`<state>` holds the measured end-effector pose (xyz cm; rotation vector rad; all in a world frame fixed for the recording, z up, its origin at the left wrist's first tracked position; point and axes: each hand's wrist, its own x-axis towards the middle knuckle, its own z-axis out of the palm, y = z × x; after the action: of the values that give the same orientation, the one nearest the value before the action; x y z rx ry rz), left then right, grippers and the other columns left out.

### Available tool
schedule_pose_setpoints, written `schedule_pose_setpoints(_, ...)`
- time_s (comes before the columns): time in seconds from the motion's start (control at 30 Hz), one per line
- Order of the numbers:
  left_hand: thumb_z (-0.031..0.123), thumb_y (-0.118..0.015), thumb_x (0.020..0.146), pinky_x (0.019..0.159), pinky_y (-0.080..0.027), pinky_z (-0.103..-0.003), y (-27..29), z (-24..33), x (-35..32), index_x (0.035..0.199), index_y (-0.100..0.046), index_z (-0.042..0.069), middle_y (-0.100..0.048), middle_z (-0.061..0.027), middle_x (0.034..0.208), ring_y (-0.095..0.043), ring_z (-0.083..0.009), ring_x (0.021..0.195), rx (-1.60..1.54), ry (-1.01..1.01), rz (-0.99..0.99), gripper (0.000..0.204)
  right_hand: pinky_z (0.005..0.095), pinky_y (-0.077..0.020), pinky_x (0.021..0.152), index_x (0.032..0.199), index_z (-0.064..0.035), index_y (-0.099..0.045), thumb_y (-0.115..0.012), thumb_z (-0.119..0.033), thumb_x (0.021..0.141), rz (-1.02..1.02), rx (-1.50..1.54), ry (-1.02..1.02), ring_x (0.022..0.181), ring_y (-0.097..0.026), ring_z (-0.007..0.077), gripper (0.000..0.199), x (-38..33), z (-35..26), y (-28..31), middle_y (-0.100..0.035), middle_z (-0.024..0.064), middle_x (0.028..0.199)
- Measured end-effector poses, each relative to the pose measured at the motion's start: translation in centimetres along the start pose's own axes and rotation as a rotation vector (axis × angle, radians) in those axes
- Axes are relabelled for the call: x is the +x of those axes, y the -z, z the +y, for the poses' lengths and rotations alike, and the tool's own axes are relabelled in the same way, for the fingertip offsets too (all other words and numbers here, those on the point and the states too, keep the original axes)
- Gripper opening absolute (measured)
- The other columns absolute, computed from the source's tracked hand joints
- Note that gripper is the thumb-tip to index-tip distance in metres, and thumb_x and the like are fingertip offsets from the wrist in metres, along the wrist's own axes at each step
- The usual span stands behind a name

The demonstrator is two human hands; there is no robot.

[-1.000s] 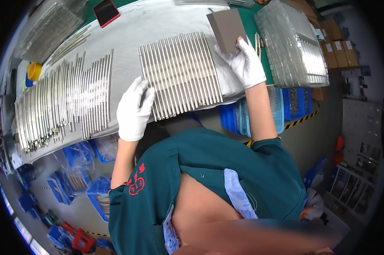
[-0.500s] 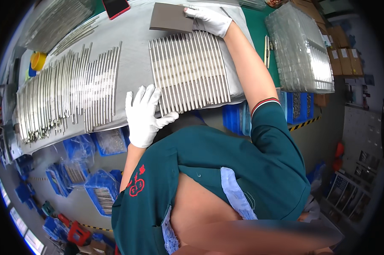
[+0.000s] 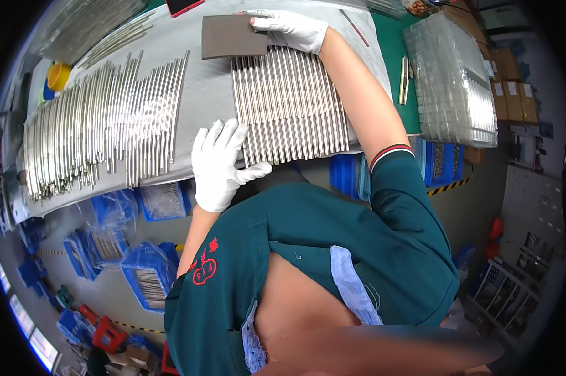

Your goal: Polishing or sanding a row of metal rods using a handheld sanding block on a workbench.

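A row of shiny metal rods lies side by side on the grey-white cloth. My right hand, in a white glove, grips a dark grey-brown rectangular sheet by its right edge, the thumb on top. That sheet hangs at the far left end of the row and covers some rod tips; whether it touches them I cannot tell. At the row's near left corner, my gloved left hand has its fingers spread, fingertips beside the outermost rod and the thumb along the near ends. Nothing is seen in it.
A larger, uneven batch of metal rods covers the table's left part. Stacked clear plastic trays stand at the right on the green surface. A yellow cup is far left. Blue bins sit below the table edge.
My right hand has brought the sheet leftward and nearer, from beyond the rods to over their far left tips. The left hand stays spread by the row's left side. The view has shifted slightly.
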<state>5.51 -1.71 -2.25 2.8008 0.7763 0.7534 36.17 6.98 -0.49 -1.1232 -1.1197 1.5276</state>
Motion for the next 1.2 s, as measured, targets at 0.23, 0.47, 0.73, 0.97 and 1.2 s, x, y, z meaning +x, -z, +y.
schedule_pose_setpoints(0.23,0.078,-0.061,0.067,0.098,-0.043,-0.051,-0.1,0.0,0.0,0.116,-0.067,0.003,-0.067,-0.0154,0.115,-0.061,-0.0377,0.107,0.003,0.0,-0.011,0.089,0.0334,-0.0472,0.103,0.142,-0.0077,-0.05,-0.064,-0.035,0.097,-0.063,0.126,0.111,0.116,-0.057,0.0139,0.054,3.0,1.5,-0.7,-0.06,0.0029,0.126)
schedule_pose_setpoints(0.47,0.077,-0.062,0.068,0.099,-0.042,-0.051,-0.3,0.1,0.0,0.118,-0.066,0.004,-0.067,-0.0154,0.117,-0.06,-0.0374,0.109,0.001,-0.01,0.001,0.089,0.0306,-0.0437,0.106,0.144,-0.0119,-0.051,-0.067,-0.04,0.093,0.082,-0.188,0.066,0.123,-0.055,0.0151,0.06,0.2,-1.5,-3.8,-0.058,0.0055,0.136)
schedule_pose_setpoints(0.73,0.047,-0.07,0.082,0.104,-0.036,-0.052,1.1,0.0,2.3,0.118,-0.067,0.007,-0.065,-0.0194,0.117,-0.058,-0.0391,0.112,-0.022,-0.015,-0.046,0.054,0.0294,-0.0424,0.104,0.14,-0.0102,-0.056,-0.077,-0.025,0.085,0.445,-0.452,0.242,0.118,-0.055,0.015,0.06,-13.2,-3.1,-1.0,-0.061,0.0061,0.131)
schedule_pose_setpoints(0.97,0.037,-0.075,0.08,0.097,-0.043,-0.051,0.4,0.2,3.5,0.104,-0.075,0.009,-0.066,-0.0258,0.112,-0.062,-0.0422,0.105,-0.072,0.002,0.033,0.037,0.0302,-0.045,0.105,0.131,-0.0051,-0.063,-0.074,-0.003,0.082,0.489,-0.549,-0.187,0.12,-0.057,0.0168,0.051,-21.2,-2.9,0.2,-0.063,0.0076,0.131)
schedule_pose_setpoints(1.2,0.036,-0.079,0.078,0.098,-0.045,-0.051,0.0,0.3,3.4,0.108,-0.075,0.015,-0.065,-0.0188,0.115,-0.061,-0.0395,0.107,-0.078,0.025,0.01,0.037,0.0358,-0.0466,0.102,0.124,-0.0109,-0.066,-0.068,-0.024,0.089,0.215,-0.873,0.21,0.117,-0.061,0.0293,0.038,-13.2,-1.0,-5.2,-0.067,0.0095,0.126)
